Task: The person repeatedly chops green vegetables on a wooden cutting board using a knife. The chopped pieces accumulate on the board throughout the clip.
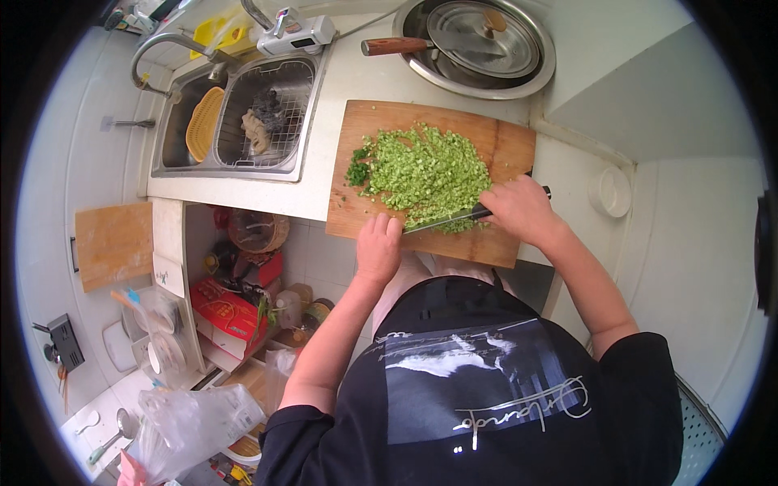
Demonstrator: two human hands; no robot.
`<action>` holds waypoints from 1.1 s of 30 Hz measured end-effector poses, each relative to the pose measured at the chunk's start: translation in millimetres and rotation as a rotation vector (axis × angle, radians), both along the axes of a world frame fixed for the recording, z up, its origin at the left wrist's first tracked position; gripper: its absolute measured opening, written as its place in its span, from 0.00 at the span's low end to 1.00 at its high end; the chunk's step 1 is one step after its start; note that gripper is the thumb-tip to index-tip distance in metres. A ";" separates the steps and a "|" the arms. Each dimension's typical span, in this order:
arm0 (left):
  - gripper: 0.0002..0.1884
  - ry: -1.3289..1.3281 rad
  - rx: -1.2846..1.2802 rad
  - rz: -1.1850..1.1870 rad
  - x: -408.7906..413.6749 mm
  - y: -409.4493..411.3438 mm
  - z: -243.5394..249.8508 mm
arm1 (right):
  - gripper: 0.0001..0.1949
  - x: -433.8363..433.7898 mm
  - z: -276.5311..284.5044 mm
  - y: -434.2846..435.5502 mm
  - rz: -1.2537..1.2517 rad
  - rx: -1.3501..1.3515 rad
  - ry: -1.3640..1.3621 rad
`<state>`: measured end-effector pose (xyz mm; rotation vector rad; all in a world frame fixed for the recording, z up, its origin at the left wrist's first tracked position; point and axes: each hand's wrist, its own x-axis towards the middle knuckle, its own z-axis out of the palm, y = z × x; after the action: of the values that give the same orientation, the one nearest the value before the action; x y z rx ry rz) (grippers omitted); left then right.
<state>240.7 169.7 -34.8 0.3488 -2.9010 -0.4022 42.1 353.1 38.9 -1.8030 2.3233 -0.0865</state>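
Observation:
A wooden cutting board (510,158) on the counter bears a wide heap of finely chopped light green vegetable (425,167). Darker green chopped bits (358,170) sit at the heap's left side. My right hand (516,206) grips the black handle of a kitchen knife (444,219), whose blade lies slantwise along the near edge of the heap. At the other end of the blade my left hand (380,243) has its fingers curled against the tip. The knife's lower edge is partly hidden among the green pieces.
A double-basin sink (304,146) with a yellow plastic basket (205,124) and a wire rack is on the left. Behind the board stands a metal basin (541,79) holding a glass-lidded pan (480,42). A white round container (609,192) sits at right. Below left is an open cabinet (176,243).

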 end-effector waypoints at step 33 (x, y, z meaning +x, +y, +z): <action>0.04 0.007 -0.226 -0.446 -120.9 -39.2 73.9 | 0.14 -6.1 6.2 34.0 -0.561 -0.032 -0.206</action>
<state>119.8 130.5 39.0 -0.3386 -2.9602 -0.1304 36.0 387.2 45.1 -1.0426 2.6005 -0.3709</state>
